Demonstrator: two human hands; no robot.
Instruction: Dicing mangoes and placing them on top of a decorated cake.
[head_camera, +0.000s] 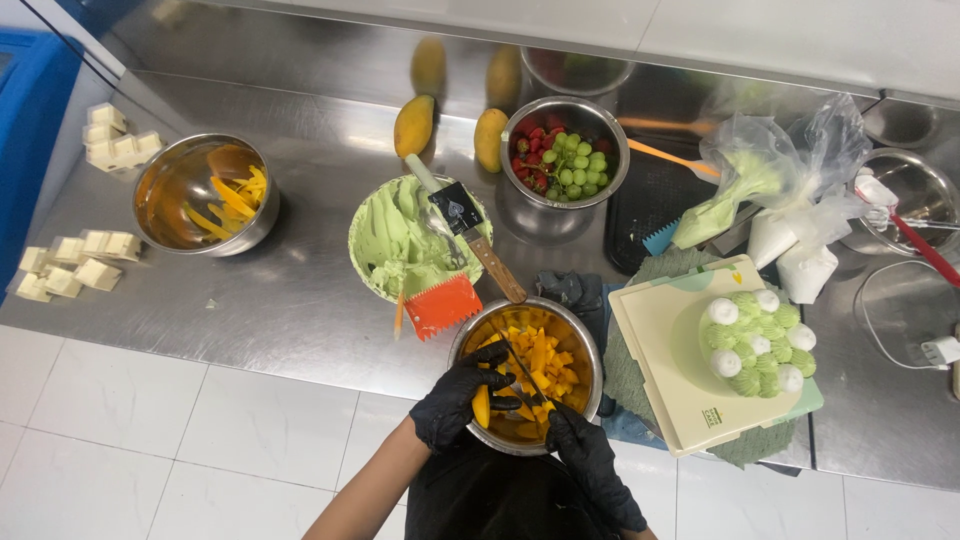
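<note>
Both my hands wear black gloves over a steel bowl (590, 352) filled with mango cubes (545, 357). My left hand (455, 396) grips a piece of mango (481, 405) at the bowl's near left. My right hand (580, 450) holds a small dark knife (520, 370) whose blade points up across the cubes towards the mango piece.
A bowl of green cream (400, 245) with a spatula (465, 228) and an orange comb scraper (442, 305) sits behind. Farther back are two mangoes (414, 125), a bowl of grapes and strawberries (565, 155), a peel bowl (205, 192), and a decorated green cake (757, 343) on a board.
</note>
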